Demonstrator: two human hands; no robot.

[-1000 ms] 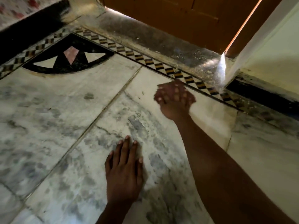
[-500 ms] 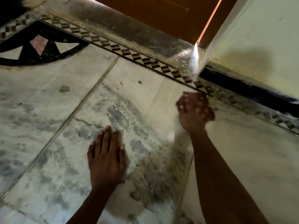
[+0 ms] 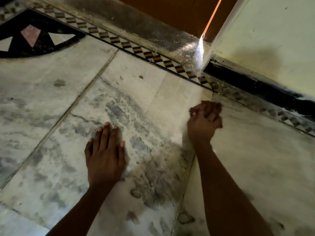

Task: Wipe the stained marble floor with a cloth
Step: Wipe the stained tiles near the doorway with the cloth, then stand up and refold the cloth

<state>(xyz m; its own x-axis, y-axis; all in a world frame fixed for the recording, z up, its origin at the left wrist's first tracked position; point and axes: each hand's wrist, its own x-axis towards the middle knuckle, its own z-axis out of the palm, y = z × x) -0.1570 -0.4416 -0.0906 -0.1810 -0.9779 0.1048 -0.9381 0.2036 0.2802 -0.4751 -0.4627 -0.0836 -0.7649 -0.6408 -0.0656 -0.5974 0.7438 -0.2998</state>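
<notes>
The marble floor (image 3: pixel 136 92) is pale with grey and dark smudges, heaviest around and below my left hand. My left hand (image 3: pixel 105 154) lies flat, palm down, on the stained slab and holds nothing. My right hand (image 3: pixel 204 121) is further right, near the patterned border, blurred by motion, with its fingers curled down against the floor. No cloth shows clearly. A pale blur (image 3: pixel 177 138) sits just left of my right wrist, and I cannot tell what it is.
A checkered inlay border (image 3: pixel 148 55) runs diagonally along a dark dusty threshold (image 3: pixel 153 31) below a brown door (image 3: pixel 170 9). A cream wall (image 3: pixel 264 40) with a black skirting (image 3: pixel 255 86) stands on the right. A black fan-shaped inlay (image 3: pixel 34 40) lies at the upper left.
My right hand has swept rightward and nearer to me along the floor, and its fingers have curled. My left hand has stayed planted. The view has shifted right.
</notes>
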